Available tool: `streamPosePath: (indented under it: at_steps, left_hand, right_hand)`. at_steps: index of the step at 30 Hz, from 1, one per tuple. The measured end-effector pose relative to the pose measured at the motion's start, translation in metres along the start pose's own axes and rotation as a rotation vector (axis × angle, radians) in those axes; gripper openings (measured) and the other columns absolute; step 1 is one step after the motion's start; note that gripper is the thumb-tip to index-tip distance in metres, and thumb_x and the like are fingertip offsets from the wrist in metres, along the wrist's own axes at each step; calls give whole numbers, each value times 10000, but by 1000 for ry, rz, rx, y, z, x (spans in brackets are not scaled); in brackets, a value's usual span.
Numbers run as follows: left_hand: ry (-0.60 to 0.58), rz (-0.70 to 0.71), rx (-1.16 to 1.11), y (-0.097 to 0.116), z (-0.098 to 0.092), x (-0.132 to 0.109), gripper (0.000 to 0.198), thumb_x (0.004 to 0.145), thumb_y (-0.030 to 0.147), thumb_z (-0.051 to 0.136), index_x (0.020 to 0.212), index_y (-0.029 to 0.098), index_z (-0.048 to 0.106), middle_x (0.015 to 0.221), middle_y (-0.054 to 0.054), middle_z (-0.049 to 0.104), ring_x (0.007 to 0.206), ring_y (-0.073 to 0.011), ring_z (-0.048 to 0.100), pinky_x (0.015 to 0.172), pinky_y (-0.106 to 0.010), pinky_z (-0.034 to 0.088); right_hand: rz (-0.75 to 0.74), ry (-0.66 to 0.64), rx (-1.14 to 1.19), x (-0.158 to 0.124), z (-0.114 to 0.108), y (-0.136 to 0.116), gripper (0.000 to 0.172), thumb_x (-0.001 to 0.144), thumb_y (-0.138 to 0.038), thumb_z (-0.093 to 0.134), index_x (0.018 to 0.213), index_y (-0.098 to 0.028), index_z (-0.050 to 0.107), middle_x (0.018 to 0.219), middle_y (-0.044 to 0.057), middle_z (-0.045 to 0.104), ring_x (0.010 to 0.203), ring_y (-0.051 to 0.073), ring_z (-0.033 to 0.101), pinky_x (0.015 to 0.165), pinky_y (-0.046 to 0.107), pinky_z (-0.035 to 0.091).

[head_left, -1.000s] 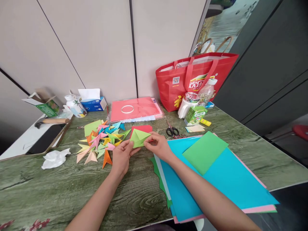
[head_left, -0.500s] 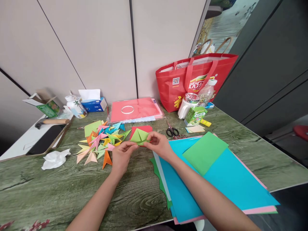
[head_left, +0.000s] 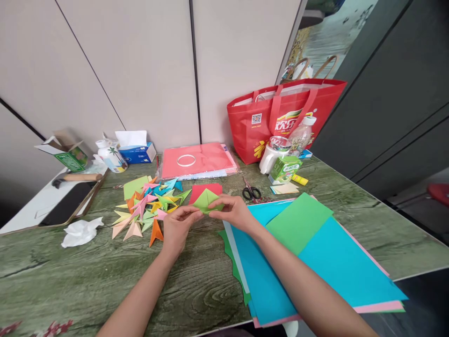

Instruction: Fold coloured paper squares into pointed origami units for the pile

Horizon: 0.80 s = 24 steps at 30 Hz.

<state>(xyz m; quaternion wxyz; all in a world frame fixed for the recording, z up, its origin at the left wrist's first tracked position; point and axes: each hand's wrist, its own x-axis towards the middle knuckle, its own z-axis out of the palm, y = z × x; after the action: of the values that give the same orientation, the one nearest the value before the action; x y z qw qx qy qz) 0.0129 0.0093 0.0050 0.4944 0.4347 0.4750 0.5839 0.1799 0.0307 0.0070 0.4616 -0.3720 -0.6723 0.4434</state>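
Note:
A piece of light green folded paper (head_left: 206,200) is held up between my two hands, its peak pointing away from me. My left hand (head_left: 179,230) pinches its left corner between thumb and fingers. On the other side my right hand (head_left: 234,213) grips the right edge, with fingers lying over the front face. Just behind the folded piece lie red paper squares (head_left: 210,188). Left of my hands is a heap of folded paper pieces (head_left: 147,206) in orange, pink, yellow, green and blue.
Large coloured sheets (head_left: 315,271) with a green sheet (head_left: 300,222) on top spread under my right forearm. Scissors (head_left: 251,192), a juice carton (head_left: 285,169) and a red bag (head_left: 245,126) stand beyond. Crumpled tissue (head_left: 82,232) and a hammer (head_left: 77,178) are at left.
The right fingers have moved inward over the folded paper. Its open flaps now lie closer together, with one centre crease showing. The left hand has hardly moved.

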Motion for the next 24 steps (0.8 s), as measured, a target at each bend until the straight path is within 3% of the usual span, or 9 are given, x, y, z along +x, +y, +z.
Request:
streamPosePath:
  at_steps: [10,16,20,24]
  left_hand:
    - [75,-11,-72,1,3,-2,125,501,187,749,592,154,669,558,-7,652,528,-153,612,610,-302,537]
    - [-22,-25,-102,4,4,-3,388,502,181,758,875,150,656,710,-42,696,655,-177,645,669,-298,523]
    - [-46,-68,-205,6,4,-4,630,555,193,734,1148,187,519,679,-2,688,654,-164,645,695,-337,533]
    - [-40,-119,-219,6,3,-3,691,558,196,733,1194,147,468,639,3,677,626,-155,643,707,-348,537]
  right_hand:
    - [50,43,-27,0,3,1,204,617,-325,678,743,-165,668,725,21,630,597,112,514,494,217,369]
    - [102,84,-41,0,4,1,236,609,-366,670,729,-163,660,608,-4,581,463,73,402,412,203,289]
    - [119,83,-30,-1,5,1,228,609,-347,672,738,-160,645,527,-32,504,426,55,332,391,192,244]
    - [100,82,-48,-1,5,0,215,615,-340,673,736,-165,644,547,-27,521,431,58,341,395,194,250]
